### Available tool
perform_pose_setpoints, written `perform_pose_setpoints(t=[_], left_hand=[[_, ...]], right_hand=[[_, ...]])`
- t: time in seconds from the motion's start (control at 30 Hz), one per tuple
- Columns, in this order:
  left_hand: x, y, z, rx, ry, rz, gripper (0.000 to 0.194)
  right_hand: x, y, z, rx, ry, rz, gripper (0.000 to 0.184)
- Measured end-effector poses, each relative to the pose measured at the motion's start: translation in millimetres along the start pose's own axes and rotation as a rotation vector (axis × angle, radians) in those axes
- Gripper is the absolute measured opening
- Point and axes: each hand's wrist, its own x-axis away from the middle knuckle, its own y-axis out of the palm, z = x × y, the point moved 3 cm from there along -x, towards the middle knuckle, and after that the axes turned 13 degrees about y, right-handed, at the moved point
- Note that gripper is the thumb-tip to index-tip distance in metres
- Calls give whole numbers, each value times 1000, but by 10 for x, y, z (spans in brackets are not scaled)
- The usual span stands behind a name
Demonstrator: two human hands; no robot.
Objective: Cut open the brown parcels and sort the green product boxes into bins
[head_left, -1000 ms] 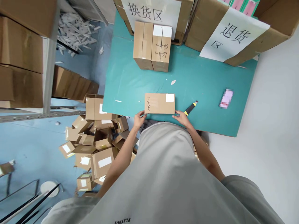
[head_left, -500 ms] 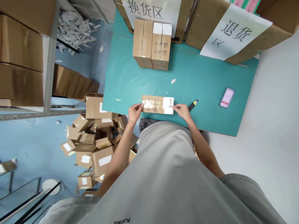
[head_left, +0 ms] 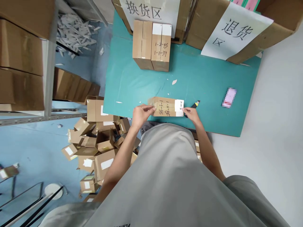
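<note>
A small brown cardboard box (head_left: 163, 106) with handwritten numbers and a white label lies at the near edge of the green table (head_left: 201, 75). At its left end my left hand (head_left: 142, 115) is closed, thumb and fingers pinching the box's edge. My right hand (head_left: 192, 114) pinches the labelled right end. Just behind the right fingers lies a black and yellow box cutter (head_left: 196, 104), its handle partly hidden by that hand.
Two taped cartons (head_left: 151, 45) stand at the back of the table, before larger boxes with paper signs (head_left: 236, 31). A pink pixelated item (head_left: 229, 97) lies at the right. Empty boxes (head_left: 101, 142) are heaped on the floor at left, below a shelf (head_left: 49, 75).
The small box has moved right along the table edge, with both hands still at its ends. It now lies closer to the box cutter, and its glare has lessened.
</note>
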Motion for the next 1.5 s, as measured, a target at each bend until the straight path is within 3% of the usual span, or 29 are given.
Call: perform_pose_setpoints(t=[0.1, 0.2, 0.27, 0.37, 0.47, 0.67, 0.87, 1.0, 1.17, 1.3, 1.4, 1.5], left_hand=[[-36, 327, 475, -110, 106, -49, 30], [-51, 817, 995, -330, 263, -161, 28], [-33, 1130, 1262, -434, 292, -268, 27], [23, 1414, 1487, -475, 331, -378, 21], [59, 1420, 1474, -478, 336, -402, 25], [-1, 951, 1037, -456, 287, -236, 41], [57, 524, 509, -490, 168, -82, 44], [24, 248, -28, -446, 13, 3, 39], [-16, -92, -794, -178, -223, 25, 44], [87, -346, -1190, -48, -313, 109, 46], [204, -448, -1349, 75, -347, 131, 54], [291, -464, -1382, 73, -277, 113, 51]], right_hand=[[-42, -185, 170, -128, 119, 54, 51], [-56, -274, 290, -191, 162, 105, 50], [-41, -277, 344, -190, 159, 118, 51], [6, -237, 409, -182, 149, 122, 56], [39, -195, 452, -174, 142, 132, 61], [38, -157, 387, -160, 121, 175, 62], [59, -14, 51, -100, 2, 183, 53], [57, 209, -246, 19, -73, 188, 46], [212, 531, -654, 295, -225, 221, 38], [589, 990, -1037, 401, -374, 97, 44], [987, 1568, -1370, 560, -431, -35, 38], [1388, 2193, -1726, 829, -551, -103, 47]])
